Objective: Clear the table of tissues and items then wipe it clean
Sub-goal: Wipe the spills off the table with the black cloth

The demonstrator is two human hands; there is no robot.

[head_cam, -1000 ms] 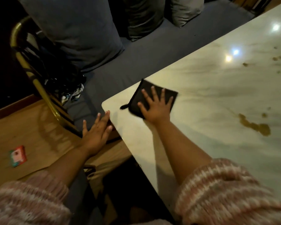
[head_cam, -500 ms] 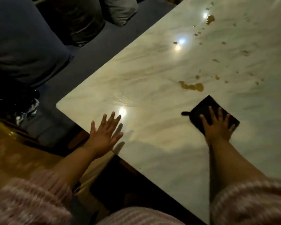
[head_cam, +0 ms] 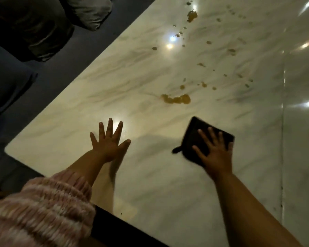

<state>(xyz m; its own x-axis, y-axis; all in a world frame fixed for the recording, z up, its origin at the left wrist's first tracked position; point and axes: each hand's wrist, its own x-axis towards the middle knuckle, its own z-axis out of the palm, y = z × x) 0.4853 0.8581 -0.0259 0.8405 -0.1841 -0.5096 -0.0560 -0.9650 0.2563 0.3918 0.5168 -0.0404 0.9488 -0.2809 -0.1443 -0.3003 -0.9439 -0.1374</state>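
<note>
Currently both hands lie palm-down on the counter [head_cam: 168,184], glossy pale marble with grey veining; left hand [head_cam: 109,143] flat near the near-left corner, fingers [head_cam: 109,128] splayed wide, holding nothing; right hand [head_cam: 215,154] pressed flat on a dark square cloth [head_cam: 194,132], fingers spread, not curled; brown spill [head_cam: 177,99] and droplets lie beyond the cloth toward the far edge; knitted pink sleeve [head_cam: 43,207] on the left arm.

Under your spread fingers [head_cam: 111,129] the marble-look table [head_cam: 150,175] is glossy and smooth; the dark cloth [head_cam: 200,139] looks matt; your sleeve [head_cam: 43,207] is fuzzy knit.
</note>
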